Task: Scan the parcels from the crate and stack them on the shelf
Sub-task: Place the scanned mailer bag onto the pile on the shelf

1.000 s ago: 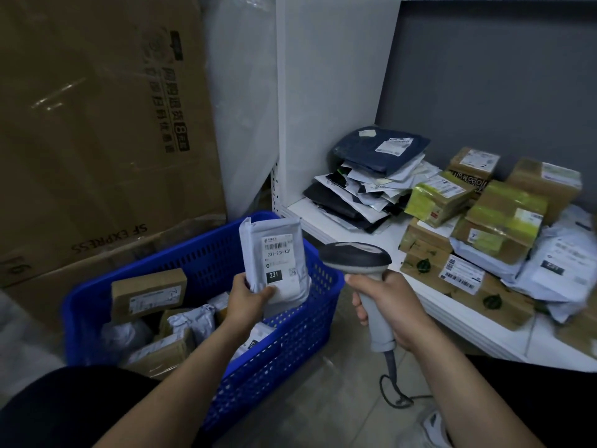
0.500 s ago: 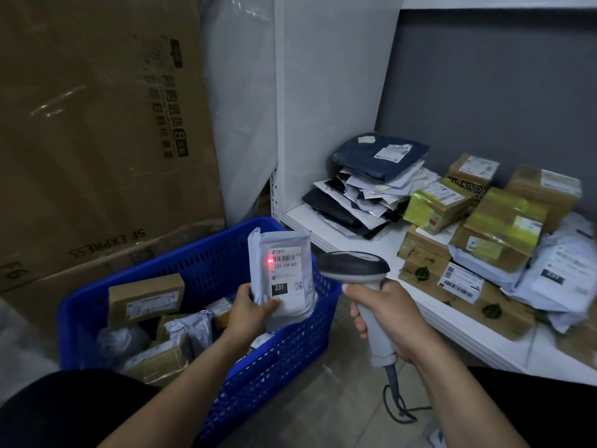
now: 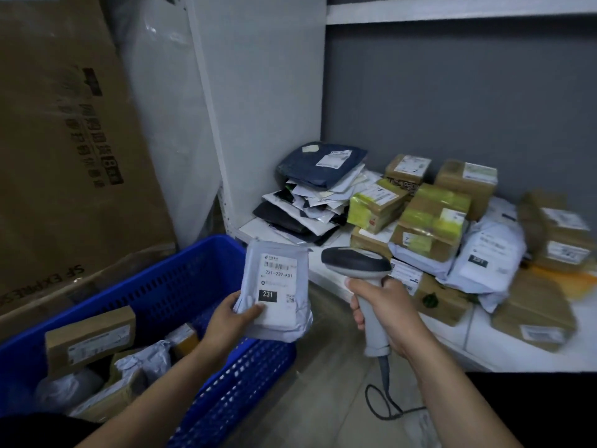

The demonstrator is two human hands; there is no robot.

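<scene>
Scan dot gone, parcel [image 3: 277,286] above left grip [image 3: 226,321]

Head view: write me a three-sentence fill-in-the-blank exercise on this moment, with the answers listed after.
1. The left hand holds a white parcel whose black tag reads ____.
2. The right hand grips the scanner by its ____.
3. The crate beside the shelf is made of ____ plastic.
Missing words: 231; handle; blue.
</scene>
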